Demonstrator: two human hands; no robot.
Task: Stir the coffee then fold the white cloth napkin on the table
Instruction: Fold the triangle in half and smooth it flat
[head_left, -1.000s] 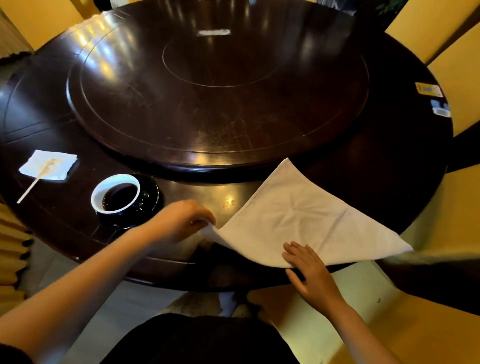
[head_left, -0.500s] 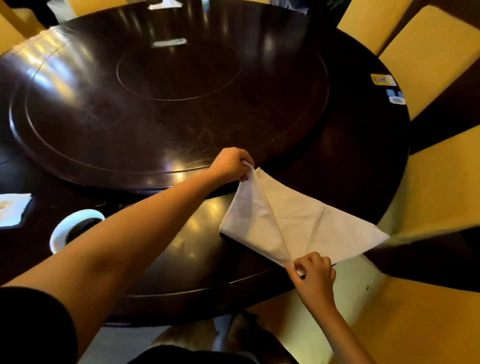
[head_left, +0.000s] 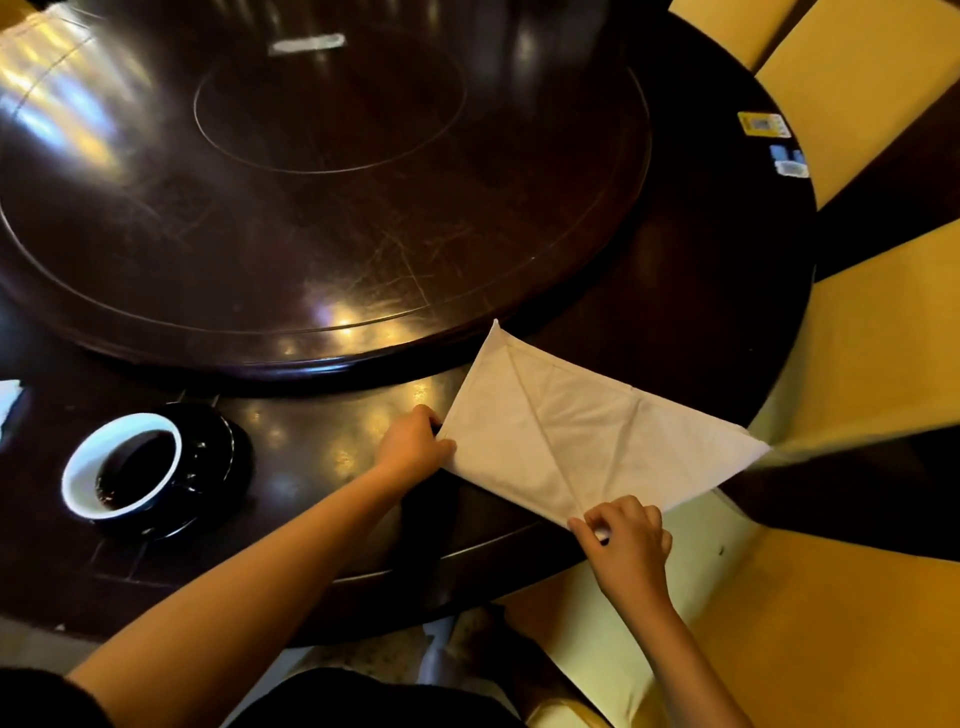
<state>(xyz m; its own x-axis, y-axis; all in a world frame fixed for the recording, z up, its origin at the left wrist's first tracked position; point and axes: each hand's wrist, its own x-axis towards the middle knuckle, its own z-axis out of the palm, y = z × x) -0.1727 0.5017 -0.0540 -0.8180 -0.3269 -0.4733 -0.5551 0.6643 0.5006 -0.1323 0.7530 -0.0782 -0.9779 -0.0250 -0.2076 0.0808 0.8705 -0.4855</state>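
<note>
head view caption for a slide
Left hand holds one corner of the white napkin, right hand pinches the near corner, on a dark round table with a coffee cup at left.

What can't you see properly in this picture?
All head view:
- Stickers: print too small to read.
- White paper: cut off by the left edge.
- Napkin near corner: covered by the right hand pinching it.
- Left hand fingertips: tucked behind its knuckles at the napkin's edge.
</note>
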